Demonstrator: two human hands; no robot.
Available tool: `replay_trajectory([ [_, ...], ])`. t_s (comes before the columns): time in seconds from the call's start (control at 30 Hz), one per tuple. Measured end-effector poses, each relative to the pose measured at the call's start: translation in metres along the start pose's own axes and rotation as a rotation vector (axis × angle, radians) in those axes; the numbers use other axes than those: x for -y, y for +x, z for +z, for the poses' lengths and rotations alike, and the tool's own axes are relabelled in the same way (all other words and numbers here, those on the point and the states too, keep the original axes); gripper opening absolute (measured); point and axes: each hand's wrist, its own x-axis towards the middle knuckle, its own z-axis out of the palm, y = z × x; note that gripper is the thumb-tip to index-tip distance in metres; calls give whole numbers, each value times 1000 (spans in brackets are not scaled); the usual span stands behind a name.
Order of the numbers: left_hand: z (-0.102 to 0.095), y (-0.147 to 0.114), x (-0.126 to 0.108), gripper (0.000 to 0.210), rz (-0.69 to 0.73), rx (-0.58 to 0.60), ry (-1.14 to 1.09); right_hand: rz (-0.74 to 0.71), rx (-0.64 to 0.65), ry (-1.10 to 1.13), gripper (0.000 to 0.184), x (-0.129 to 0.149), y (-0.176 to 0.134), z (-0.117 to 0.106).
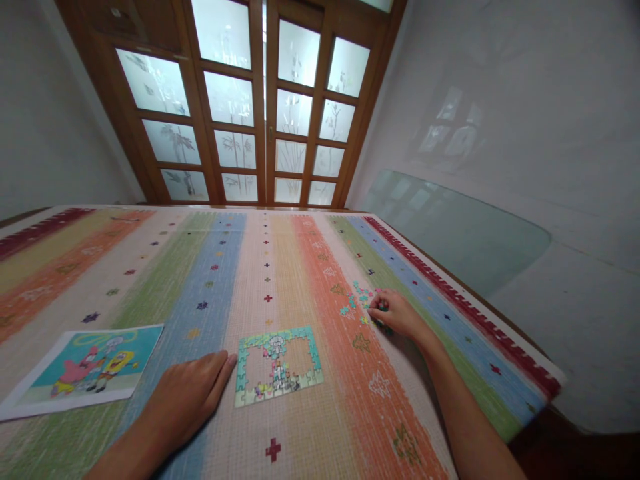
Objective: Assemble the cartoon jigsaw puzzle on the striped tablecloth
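A partly assembled jigsaw puzzle (314, 380) lies on the striped cloth, its border joined and a column of pieces down its middle, with cloth showing through gaps on both sides. My left hand (197, 383) rests just left of it, fingers curled together, nothing visible in them. Farther off to the right, my right hand (397, 313) is over a pile of loose puzzle pieces (361, 297), thumb and fingers pinched at a piece; its exact shape is partly hidden by the fingers. A printed reference picture (95, 367) with cartoon characters lies left of my left hand.
The striped cloth (270, 273) with small woven motifs covers the table. Its right edge runs diagonally near a pale wall (550, 133). A frosted glass panel (450, 220) leans there. Wooden doors with glass panes (230, 100) stand behind the far edge.
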Motion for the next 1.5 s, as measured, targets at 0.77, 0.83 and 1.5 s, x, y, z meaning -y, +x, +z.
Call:
replay_trajectory([
  [0.77, -7, 1, -6, 51, -9, 45, 36, 21, -6, 135, 13, 3, 3, 8],
  [0.83, -7, 2, -7, 50, -9, 49, 48, 20, -2, 145, 14, 3, 3, 9],
  [1.5, -11, 5, -12, 51, -73, 105, 95, 54, 72, 117, 7, 1, 4, 9],
])
